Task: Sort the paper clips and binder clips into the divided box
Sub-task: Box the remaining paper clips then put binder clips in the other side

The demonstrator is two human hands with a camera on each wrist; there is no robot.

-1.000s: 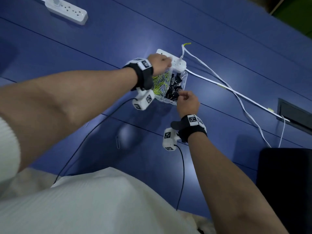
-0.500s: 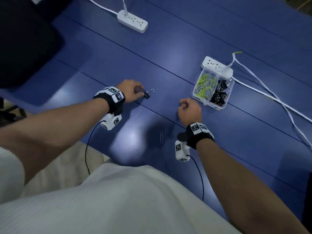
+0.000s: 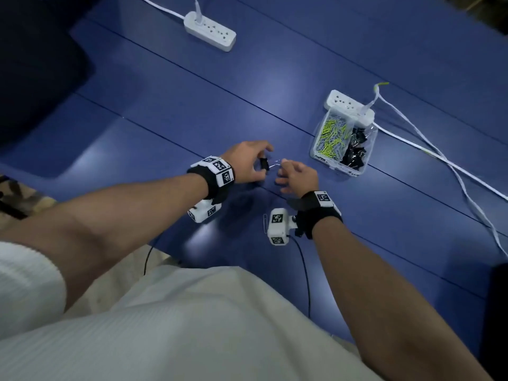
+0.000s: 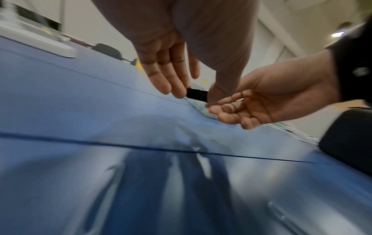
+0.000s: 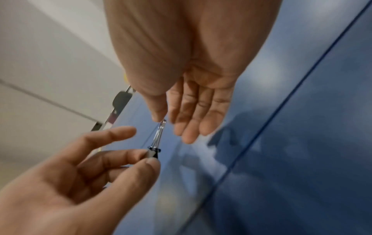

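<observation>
A black binder clip with silver wire handles hangs just above the blue table between my hands. My left hand pinches its black body between thumb and fingers. My right hand pinches the tips of the wire handles between thumb and forefinger, its other fingers straight. The clear divided box stands to the right of both hands. Its left compartment holds yellow-green and pale paper clips, its right one black binder clips. A loose paper clip lies beside my right wrist.
One white power strip lies right behind the box, with white cables trailing to the right. A second power strip is at the far side. A dark chair is at the left and a dark object at the right edge.
My left hand has carried the binder clip to the right off the table. My right hand has moved left to meet it and taken hold of the wire handles.
</observation>
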